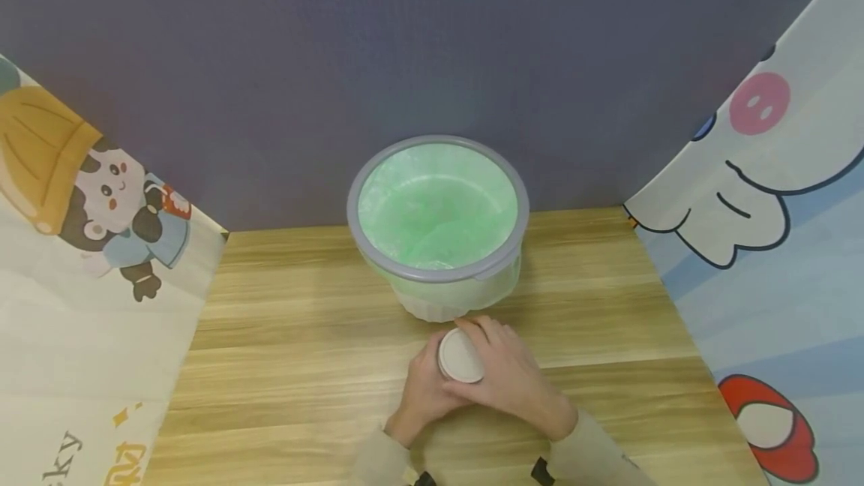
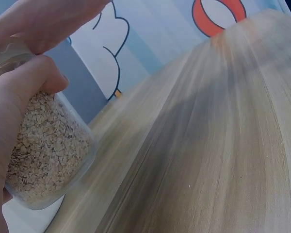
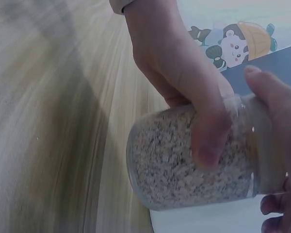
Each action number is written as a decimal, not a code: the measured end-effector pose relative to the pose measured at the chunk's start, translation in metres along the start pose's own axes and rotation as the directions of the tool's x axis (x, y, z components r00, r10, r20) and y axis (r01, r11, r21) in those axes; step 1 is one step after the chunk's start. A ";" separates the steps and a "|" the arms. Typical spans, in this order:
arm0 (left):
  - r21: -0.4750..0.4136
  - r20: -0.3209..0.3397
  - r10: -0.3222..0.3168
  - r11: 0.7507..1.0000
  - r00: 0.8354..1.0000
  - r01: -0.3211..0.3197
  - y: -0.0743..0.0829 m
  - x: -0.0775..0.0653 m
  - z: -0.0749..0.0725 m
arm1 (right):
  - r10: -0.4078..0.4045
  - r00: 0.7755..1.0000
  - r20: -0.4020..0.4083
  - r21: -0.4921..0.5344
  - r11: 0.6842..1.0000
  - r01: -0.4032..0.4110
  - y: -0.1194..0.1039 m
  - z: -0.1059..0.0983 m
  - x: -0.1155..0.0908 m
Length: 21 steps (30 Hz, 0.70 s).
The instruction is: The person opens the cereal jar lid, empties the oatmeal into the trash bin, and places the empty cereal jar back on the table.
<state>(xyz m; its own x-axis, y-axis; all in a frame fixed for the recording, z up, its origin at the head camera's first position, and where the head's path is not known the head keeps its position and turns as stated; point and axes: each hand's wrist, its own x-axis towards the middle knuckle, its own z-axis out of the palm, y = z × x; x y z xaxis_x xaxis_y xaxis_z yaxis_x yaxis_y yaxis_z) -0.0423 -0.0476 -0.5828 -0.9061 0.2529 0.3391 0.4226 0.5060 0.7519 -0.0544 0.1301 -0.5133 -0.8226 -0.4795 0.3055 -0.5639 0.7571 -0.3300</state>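
A clear jar (image 2: 53,150) filled with flakes that look like rolled oats is held between both hands. My left hand (image 1: 424,390) grips the jar's body, its thumb pressed along the glass in the right wrist view. Over the top, my right hand (image 1: 511,377) grips the pale lid (image 1: 460,355), fingers curled round its edge. Seen from the head, the lid faces up and the jar body is hidden beneath it. Both wrist views show the jar above the wooden table.
Just beyond the hands stands a large translucent tub (image 1: 451,274) with a grey rim and a green-tinted inside. The wooden table (image 1: 283,366) runs back to a dark grey panel (image 1: 283,81). Cartoon-printed sheets (image 1: 61,336) flank it on both sides.
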 end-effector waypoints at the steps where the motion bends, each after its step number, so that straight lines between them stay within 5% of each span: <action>1: 0.004 -0.003 -0.006 1.000 1.000 0.006 0.000 0.000 0.001 | 0.015 1.000 -0.004 0.002 1.000 -0.015 -0.001 0.000 0.000; 6: 0.010 -0.016 0.002 1.000 1.000 -0.002 0.000 0.000 0.002 | 0.000 1.000 -0.021 0.024 1.000 0.001 -0.002 0.002 0.000; 16: 0.084 0.035 0.024 0.996 0.999 -0.027 -0.003 0.000 -0.001 | -0.154 0.988 -0.014 0.003 0.988 0.154 0.004 0.003 0.000; 21: 0.090 0.032 0.018 0.996 0.999 -0.021 -0.003 -0.002 0.000 | -0.114 0.993 0.018 -0.048 0.992 0.115 0.004 0.001 -0.002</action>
<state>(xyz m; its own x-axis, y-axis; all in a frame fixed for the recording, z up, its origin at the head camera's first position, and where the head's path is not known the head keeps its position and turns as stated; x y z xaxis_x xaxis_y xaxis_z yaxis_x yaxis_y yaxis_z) -0.0422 -0.0495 -0.5857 -0.8972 0.2884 0.3344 0.4415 0.5730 0.6905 -0.0552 0.1339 -0.5159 -0.7540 -0.5707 0.3253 -0.6506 0.7172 -0.2496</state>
